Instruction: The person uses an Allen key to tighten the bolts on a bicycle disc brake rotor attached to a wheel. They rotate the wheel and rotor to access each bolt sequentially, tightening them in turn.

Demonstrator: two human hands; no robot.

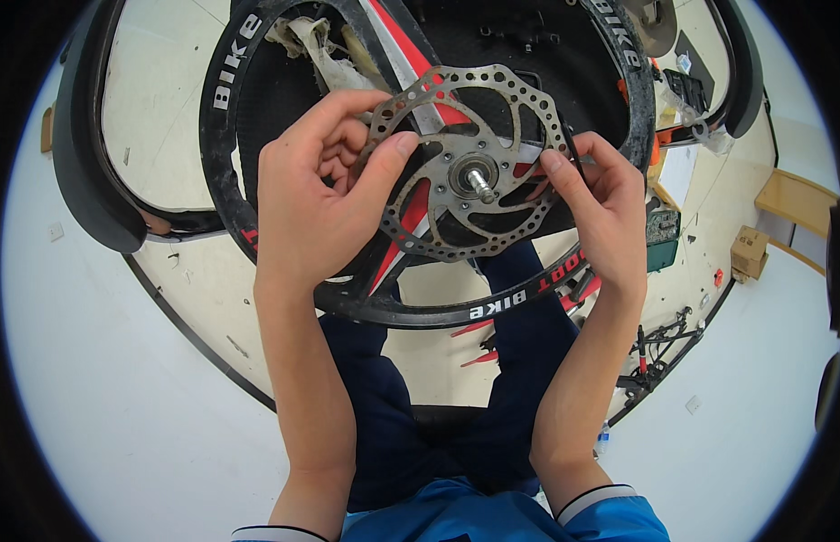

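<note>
A metal brake disc [478, 226] with many small holes sits on the hub of a black bicycle wheel [420, 312] with red and white spokes. The hub's axle [480, 184] sticks up through the disc's middle. My left hand [316, 194] grips the disc's left edge, thumb pressed on its inner ring. My right hand [596, 212] holds the disc's right edge with thumb and fingers. The wheel rests over my legs in dark blue trousers [384, 415].
A black mudguard-like curved part [90, 172] lies at the left on the pale floor. Cardboard boxes [750, 248], a green box [662, 239] and black bicycle parts [655, 357] lie at the right. A dirty rag [325, 54] lies behind the wheel.
</note>
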